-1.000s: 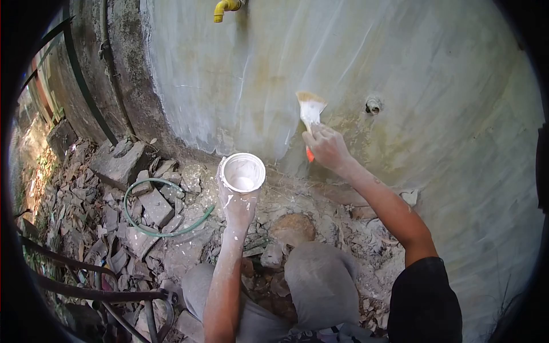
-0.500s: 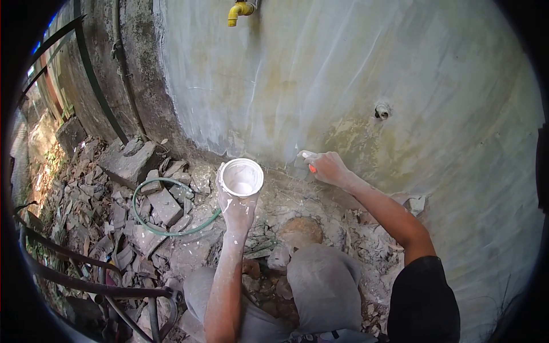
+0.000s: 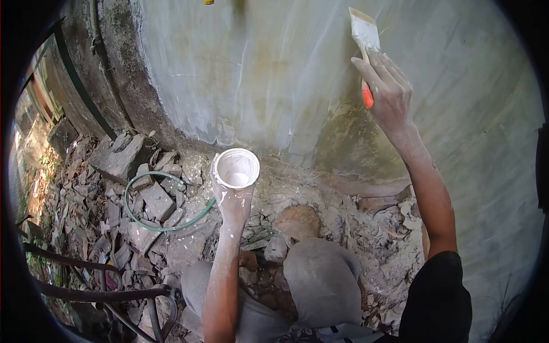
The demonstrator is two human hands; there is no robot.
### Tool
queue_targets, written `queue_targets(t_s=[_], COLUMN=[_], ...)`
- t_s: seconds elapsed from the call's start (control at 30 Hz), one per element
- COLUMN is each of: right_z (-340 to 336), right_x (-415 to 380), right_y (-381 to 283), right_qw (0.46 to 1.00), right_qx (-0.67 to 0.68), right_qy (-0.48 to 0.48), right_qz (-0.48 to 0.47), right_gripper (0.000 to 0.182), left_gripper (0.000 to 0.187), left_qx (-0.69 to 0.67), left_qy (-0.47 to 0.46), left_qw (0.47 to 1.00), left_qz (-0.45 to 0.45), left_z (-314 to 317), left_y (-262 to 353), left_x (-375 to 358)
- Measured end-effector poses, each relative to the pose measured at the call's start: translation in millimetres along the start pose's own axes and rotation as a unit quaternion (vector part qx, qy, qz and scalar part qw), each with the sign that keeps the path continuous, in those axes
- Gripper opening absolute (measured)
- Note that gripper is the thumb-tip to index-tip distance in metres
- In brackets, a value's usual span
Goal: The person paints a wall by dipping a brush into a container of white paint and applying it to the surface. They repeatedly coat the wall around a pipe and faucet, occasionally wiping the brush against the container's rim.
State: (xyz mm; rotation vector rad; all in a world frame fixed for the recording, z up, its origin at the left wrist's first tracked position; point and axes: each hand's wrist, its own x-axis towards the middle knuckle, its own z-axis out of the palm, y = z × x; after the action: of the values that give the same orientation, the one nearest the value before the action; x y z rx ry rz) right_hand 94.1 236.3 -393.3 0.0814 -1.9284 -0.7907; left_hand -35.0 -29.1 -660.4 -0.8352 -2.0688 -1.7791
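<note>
My left hand [image 3: 233, 204], spotted with white, is wrapped round a white tub [image 3: 237, 168] with white material inside, low in front of the wall. Higher up on the right, my right hand [image 3: 389, 91] grips a flat brush [image 3: 365, 31] with a pale head and an orange-red handle end. The brush head points upward against or close to the grey-green wall [image 3: 286, 74]; whether it touches cannot be made out.
A green hose loop [image 3: 130, 211] lies on broken stones and rubble [image 3: 157, 201] at the left. Dark metal bars [image 3: 97, 295] stand at the lower left. A yellow tap [image 3: 209, 2] is cut off at the top edge. A rounded stone [image 3: 298, 222] lies before my knees.
My right hand has risen from the wall's foot to high on the wall, bringing the brush head into clear view. The view has shifted slightly; my left hand still holds the tub.
</note>
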Motion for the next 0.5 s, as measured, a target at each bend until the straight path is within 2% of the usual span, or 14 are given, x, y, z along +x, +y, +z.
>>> queue_targets(t_s=[0.03, 0.1, 0.13, 0.2, 0.27, 0.33, 0.4, 0.47, 0.5], right_z=[10.4, 37.7, 52.0, 73.8, 89.3, 104.6, 100.9, 76.1, 76.3], right_x=[-12.7, -51.8, -76.6, -126.3, -182.1, -235.3, -235.5, -196.8, -187.7], right_y=[-5.8, -27.6, -42.7, -82.4, -131.3, -174.1, -195.8, -202.9, -204.7], right_qw=[1.000, 0.992, 0.990, 0.983, 0.966, 0.941, 0.931, 0.825, 0.825], right_qx=[-0.001, 0.045, 0.044, 0.074, 0.126, 0.176, 0.203, 0.307, 0.309], right_qy=[-0.002, -0.113, -0.131, -0.166, -0.224, -0.284, -0.300, -0.463, -0.463], right_qz=[0.000, 0.015, 0.001, -0.019, -0.033, -0.050, -0.054, 0.103, 0.101], right_gripper=[0.029, 0.023, 0.018, 0.011, 0.008, 0.007, 0.007, 0.009, 0.009], left_gripper=[0.078, 0.078, 0.077, 0.077, 0.077, 0.078, 0.079, 0.080, 0.080], left_qx=[-0.015, -0.032, -0.018, -0.003, -0.060, -0.029, 0.003, -0.031, -0.030], left_qy=[0.005, 0.013, 0.018, 0.025, 0.019, 0.016, 0.015, 0.027, 0.028], left_qw=[1.000, 0.999, 1.000, 0.999, 0.998, 0.999, 0.998, 0.999, 0.999], left_qz=[-0.002, -0.005, 0.010, 0.023, 0.009, 0.028, 0.055, -0.004, -0.006], left_z=[2.3, 5.6, 4.5, 5.2, 5.0, 4.1, 0.3, -3.1, -3.1], left_y=[1.4, 7.2, 12.2, 13.2, 11.5, 3.7, 8.2, 28.4, 23.1], left_x=[1.2, 4.4, 5.7, 7.4, 5.8, 2.8, 5.9, 5.9, 4.1])
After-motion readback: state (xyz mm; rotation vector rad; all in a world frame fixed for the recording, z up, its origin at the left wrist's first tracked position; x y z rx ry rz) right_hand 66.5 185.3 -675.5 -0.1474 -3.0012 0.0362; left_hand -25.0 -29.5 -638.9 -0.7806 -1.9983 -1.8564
